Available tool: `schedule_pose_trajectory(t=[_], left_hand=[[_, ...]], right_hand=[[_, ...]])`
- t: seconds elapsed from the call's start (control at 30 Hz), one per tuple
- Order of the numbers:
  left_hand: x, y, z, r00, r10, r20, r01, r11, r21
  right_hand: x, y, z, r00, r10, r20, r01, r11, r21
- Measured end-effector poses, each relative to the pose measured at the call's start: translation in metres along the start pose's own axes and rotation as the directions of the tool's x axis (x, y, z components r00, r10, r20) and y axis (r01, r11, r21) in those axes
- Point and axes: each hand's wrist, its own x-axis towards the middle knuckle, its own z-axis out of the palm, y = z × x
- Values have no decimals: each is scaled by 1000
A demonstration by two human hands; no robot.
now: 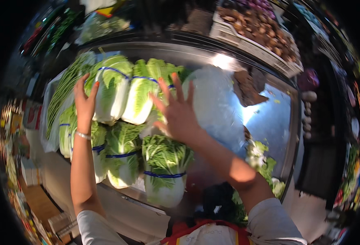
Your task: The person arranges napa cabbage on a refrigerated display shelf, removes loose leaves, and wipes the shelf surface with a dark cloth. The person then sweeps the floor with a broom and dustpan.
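Note:
My left hand (86, 98) is raised over the left part of the metal counter, fingers apart and nothing in it. Just beyond it stands a napa cabbage (111, 95) bound with blue tape. My right hand (180, 114) is spread wide and empty above the middle of the display, close to a second banded napa cabbage (138, 101). It partly hides the leafy heads behind it. Nearer my body lie more taped heads, among them a front napa cabbage (164, 177) and a shaded napa cabbage (122, 162). Whether either hand touches a cabbage is unclear.
Long green beans (65, 92) lie at the left beside clear plastic. A translucent plastic sheet (212, 104) covers part of the metal tray (275, 122). Brown cardboard (247, 87) and loose leaves (259, 153) lie rightward. A white crate (250, 43) of brown produce stands behind.

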Motion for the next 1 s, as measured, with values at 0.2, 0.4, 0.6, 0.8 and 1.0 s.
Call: schedule_pose_trajectory(t=[0.2,0.4,0.6,0.8,1.0], left_hand=[[-54,195,58,905,313,286,-161,878,-452],[-196,301,100,590,592,549,98,622,-777],[-174,252,86,505,46,862,848,158,-505],[-77,144,37,830,-346,438,558,527,-641],[-45,152,-17,988,146,-51,-115,915,387]], right_hand=[[-142,117,-81,833,553,32,-541,800,260],[-235,25,-177,816,420,398,-482,114,869],[-281,144,-139,592,802,79,-618,389,683],[-243,164,-45,841,534,85,-536,844,0],[-256,191,-25,637,763,109,-697,510,505]])
